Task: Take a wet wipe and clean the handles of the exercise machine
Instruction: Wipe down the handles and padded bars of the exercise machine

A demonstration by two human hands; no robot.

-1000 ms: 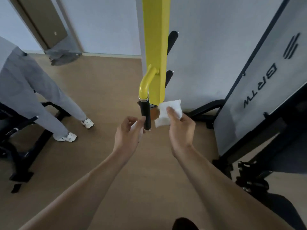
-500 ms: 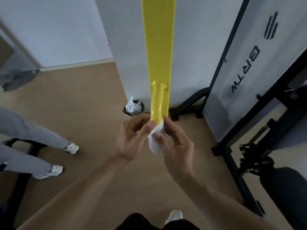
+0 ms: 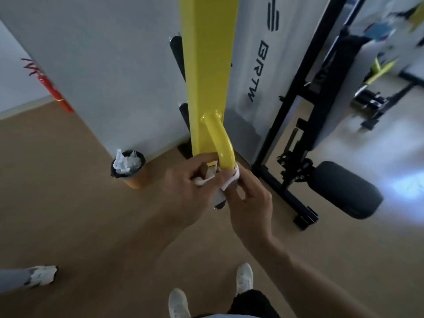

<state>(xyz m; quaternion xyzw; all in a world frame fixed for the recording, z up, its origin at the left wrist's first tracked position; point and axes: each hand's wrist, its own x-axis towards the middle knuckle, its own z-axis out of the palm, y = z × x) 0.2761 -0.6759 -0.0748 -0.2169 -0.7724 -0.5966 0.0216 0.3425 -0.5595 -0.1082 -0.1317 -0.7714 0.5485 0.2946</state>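
We had both hands up at the handle (image 3: 223,154) of the exercise machine, where the yellow tube curves down off the yellow post (image 3: 207,65) and ends in a dark sleeve. The wet wipe (image 3: 229,181) was wrapped round the top of that sleeve, just below the metal collar, and we judged it was held there so that one turn or pull would rub the whole surface at once. Our left hand (image 3: 185,187) was clenched on one end of the wipe, fingers curled over it; our right hand (image 3: 249,198) pinched the other end between thumb and fingertips, pressing the cloth against the handle. Two hands on one wipe kept it taut against a round bar, which a single hand would manage poorly.

We counted one wipe in use, one handle under it and two further black handles (image 3: 177,53) on the far side of the post, which we judged not yet reached. One waste bin (image 3: 128,167) stood on the floor (image 3: 80,214) at the foot of the white panel, stuffed with crumpled white material, near enough for dropping the wipe afterwards. We saw two of our own shoes (image 3: 244,277) at the bottom edge, and one shoe (image 3: 42,275) of another person at the left.
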